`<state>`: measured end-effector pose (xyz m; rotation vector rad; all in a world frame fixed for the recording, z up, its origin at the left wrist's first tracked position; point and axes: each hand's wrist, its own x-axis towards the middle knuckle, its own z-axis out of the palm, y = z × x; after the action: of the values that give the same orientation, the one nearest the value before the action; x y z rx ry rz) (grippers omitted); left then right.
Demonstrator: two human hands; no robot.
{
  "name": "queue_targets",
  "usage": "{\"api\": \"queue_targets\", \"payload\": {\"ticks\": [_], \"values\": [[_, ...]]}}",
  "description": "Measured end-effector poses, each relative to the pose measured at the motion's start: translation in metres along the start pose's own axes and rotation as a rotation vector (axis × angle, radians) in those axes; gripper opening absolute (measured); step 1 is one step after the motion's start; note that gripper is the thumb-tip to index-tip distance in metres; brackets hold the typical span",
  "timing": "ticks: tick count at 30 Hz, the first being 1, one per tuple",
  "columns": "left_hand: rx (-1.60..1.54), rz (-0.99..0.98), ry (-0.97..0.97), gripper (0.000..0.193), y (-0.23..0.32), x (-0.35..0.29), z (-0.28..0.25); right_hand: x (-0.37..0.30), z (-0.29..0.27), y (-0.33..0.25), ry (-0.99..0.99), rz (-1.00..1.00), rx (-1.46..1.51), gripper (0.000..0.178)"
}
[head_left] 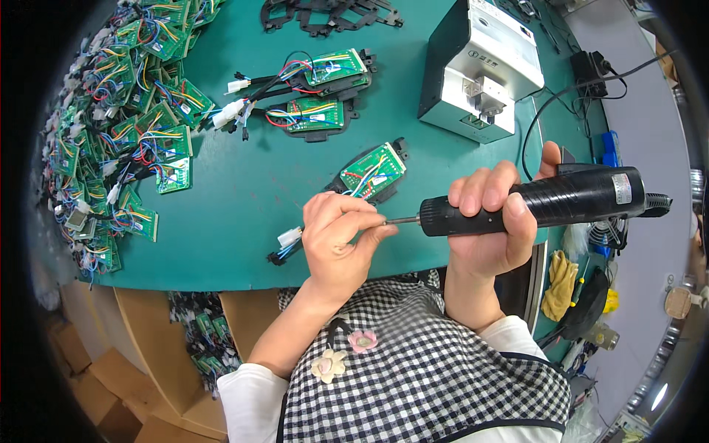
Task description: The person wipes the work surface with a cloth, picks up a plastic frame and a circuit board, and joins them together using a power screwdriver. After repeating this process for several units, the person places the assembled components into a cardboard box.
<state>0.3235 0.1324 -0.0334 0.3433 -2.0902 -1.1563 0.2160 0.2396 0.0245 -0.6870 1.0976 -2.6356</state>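
My right hand [491,214] is wrapped round a black electric screwdriver [546,203], held level with its bit pointing left. At the tip of that bit, the thumb and forefinger of my left hand [340,236] are pinched together; whatever sits between them is too small to make out. Just beyond my left hand lies a green circuit board [375,171] in a black plastic bracket, its wires partly hidden by the hand. A white connector [289,237] shows beside my left wrist. Farther back, two more wired boards [314,113] rest in black brackets.
Many wired circuit boards [140,140] are heaped along the left of the green table [244,244]. Black plastic brackets [325,15] lie at the back. A silver and black machine box [480,74] stands back right, with a black cable [569,92] near it. Below left is a cardboard box [148,332].
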Motion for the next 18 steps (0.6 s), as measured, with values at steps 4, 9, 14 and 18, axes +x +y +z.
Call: {"api": "queue_targets", "payload": {"ticks": [4, 9, 14, 18], "values": [[-0.067, -0.06, -0.037, 0.019, 0.0019, 0.0001, 0.0, -0.0014, -0.002, 0.001, 0.029, 0.001, 0.03, 0.071], [-0.189, -0.17, 0.008, 0.018, -0.0021, -0.0071, 0.0037, -0.0001, -0.0021, -0.0042, 0.062, -0.043, 0.065, 0.07], [-0.133, -0.118, 0.012, 0.018, 0.0041, -0.0061, 0.0035, -0.0034, -0.0003, -0.0038, 0.076, -0.011, 0.055, 0.071], [-0.074, -0.064, -0.053, 0.018, 0.0024, -0.0063, 0.0011, -0.0054, -0.0021, -0.0028, 0.089, -0.003, 0.016, 0.071]]}}
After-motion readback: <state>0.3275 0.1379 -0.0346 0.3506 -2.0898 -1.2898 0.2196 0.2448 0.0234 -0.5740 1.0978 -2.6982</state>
